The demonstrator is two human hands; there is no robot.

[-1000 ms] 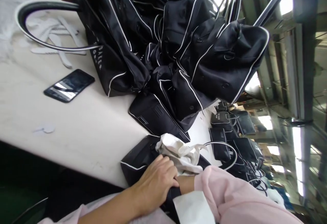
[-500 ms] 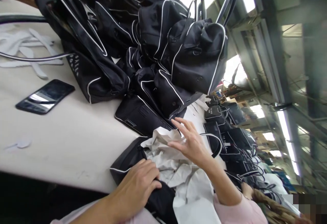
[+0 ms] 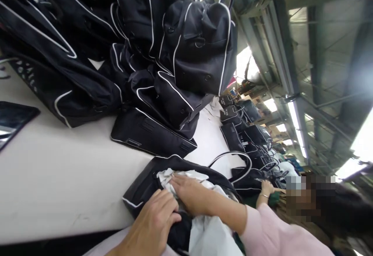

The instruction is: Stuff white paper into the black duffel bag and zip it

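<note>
A black bag with white piping [image 3: 140, 188] lies open at the near edge of the white table [image 3: 58, 170]. Crumpled white paper [image 3: 166, 176] fills its mouth. My left hand [image 3: 155, 223] curls over the bag's near rim, holding the black fabric. My right hand [image 3: 189, 193] lies flat on the paper inside the bag, fingers stretched out and pressing down. The bag's piped handle [image 3: 236, 158] arches up just past my right hand. A sheet of white paper [image 3: 210, 236] lies under my right forearm.
A tall pile of black bags [image 3: 175, 46] fills the back of the table, and a flat black bag [image 3: 151, 133] sits in front of it. A phone [image 3: 11, 121] lies at the left edge. Another person's hand [image 3: 266, 189] rests on more bags [image 3: 241, 131] at right.
My right hand has dropped from above the paper onto it and now presses it into the bag. The view has swung right, and the phone has slid to the left edge.
</note>
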